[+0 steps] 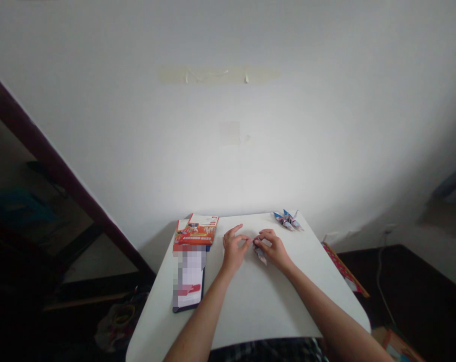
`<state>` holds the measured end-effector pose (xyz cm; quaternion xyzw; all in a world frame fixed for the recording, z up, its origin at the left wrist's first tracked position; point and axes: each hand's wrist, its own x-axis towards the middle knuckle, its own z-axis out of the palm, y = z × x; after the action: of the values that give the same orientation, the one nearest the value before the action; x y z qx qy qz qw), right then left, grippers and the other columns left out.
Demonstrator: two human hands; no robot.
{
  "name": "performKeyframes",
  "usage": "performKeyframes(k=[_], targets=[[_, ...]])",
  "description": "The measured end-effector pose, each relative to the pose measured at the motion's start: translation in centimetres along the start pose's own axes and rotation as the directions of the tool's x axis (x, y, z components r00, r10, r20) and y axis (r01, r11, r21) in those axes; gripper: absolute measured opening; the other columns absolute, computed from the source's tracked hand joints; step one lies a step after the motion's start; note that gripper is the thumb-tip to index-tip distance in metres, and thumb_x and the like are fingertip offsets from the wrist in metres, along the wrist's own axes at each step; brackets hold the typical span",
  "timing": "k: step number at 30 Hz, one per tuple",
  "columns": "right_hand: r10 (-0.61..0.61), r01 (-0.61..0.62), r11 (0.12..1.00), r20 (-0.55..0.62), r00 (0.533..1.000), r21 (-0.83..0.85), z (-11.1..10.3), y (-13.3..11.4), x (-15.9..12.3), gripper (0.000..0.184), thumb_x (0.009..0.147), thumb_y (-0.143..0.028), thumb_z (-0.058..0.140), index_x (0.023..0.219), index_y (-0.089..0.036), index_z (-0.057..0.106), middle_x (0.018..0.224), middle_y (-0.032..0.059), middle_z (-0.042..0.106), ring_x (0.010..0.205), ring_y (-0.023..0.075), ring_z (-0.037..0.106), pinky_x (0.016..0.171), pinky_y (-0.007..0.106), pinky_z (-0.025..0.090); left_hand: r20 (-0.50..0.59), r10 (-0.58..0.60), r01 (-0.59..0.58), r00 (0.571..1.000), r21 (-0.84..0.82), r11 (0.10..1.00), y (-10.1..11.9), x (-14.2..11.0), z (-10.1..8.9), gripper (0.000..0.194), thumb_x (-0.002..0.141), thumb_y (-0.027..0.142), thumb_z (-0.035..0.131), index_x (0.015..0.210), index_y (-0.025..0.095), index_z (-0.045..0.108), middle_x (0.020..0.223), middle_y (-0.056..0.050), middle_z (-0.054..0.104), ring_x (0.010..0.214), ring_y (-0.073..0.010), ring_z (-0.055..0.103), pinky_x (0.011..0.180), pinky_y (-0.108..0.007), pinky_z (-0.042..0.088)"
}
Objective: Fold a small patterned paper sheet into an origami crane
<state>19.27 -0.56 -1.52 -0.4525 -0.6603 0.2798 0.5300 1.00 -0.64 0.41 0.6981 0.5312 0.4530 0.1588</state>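
Observation:
A small folded paper figure, patterned in grey, pink and dark tones, is held over the middle of the white table. My right hand is closed on it, thumb and fingers pinching its upper part. From the left, my left hand meets its pointed end with thumb and forefinger pressed together, the other fingers raised. The right fingers partly hide the paper. Two similar folded paper cranes with blue tips lie side by side at the table's far right corner.
Red and white printed booklets overlap at the far left of the table. In front of them lies a phone or tablet with a lit, blurred screen. A white wall rises behind the table. A dark-framed mirror or doorway stands left.

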Motion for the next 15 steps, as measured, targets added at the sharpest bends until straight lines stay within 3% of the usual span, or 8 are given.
performKeyframes(k=[6, 11, 15], targets=[[0.012, -0.012, 1.000, 0.009, 1.000, 0.002, -0.05, -0.31, 0.05, 0.032, 0.085, -0.056, 0.068, 0.080, -0.024, 0.073, 0.103, 0.0084, 0.065, 0.112, 0.0271, 0.059, 0.102, 0.044, 0.047, -0.015, 0.050, -0.049, 0.999, 0.046, 0.998, 0.62, -0.14, -0.12, 0.011, 0.087, 0.031, 0.069, 0.082, 0.025, 0.077, 0.142, -0.006, 0.060, 0.134, -0.0271, 0.049, 0.117, -0.054, 0.037], [-0.024, 0.024, 1.000, -0.006, 1.000, -0.007, 0.07, -0.58, 0.03, 0.032, 0.087, -0.055, 0.065, 0.080, -0.023, 0.069, 0.096, 0.0078, 0.064, 0.102, 0.0258, 0.060, 0.098, 0.043, 0.049, -0.004, 0.067, -0.067, 0.998, 0.085, 0.994, 0.74, -0.24, 0.30, 0.011, 0.087, 0.028, 0.068, 0.080, 0.025, 0.076, 0.145, -0.005, 0.058, 0.142, -0.0294, 0.041, 0.120, -0.060, 0.029], [-0.004, 0.004, 1.000, -0.023, 1.000, -0.028, 0.21, -0.31, -0.01, 0.033, 0.087, -0.056, 0.065, 0.082, -0.024, 0.072, 0.098, 0.0087, 0.066, 0.105, 0.0267, 0.059, 0.100, 0.044, 0.047, -0.022, 0.073, -0.071, 0.997, 0.069, 0.995, 0.23, -0.24, 0.40, 0.011, 0.087, 0.030, 0.068, 0.082, 0.025, 0.076, 0.142, -0.006, 0.059, 0.140, -0.0277, 0.043, 0.119, -0.056, 0.033]])
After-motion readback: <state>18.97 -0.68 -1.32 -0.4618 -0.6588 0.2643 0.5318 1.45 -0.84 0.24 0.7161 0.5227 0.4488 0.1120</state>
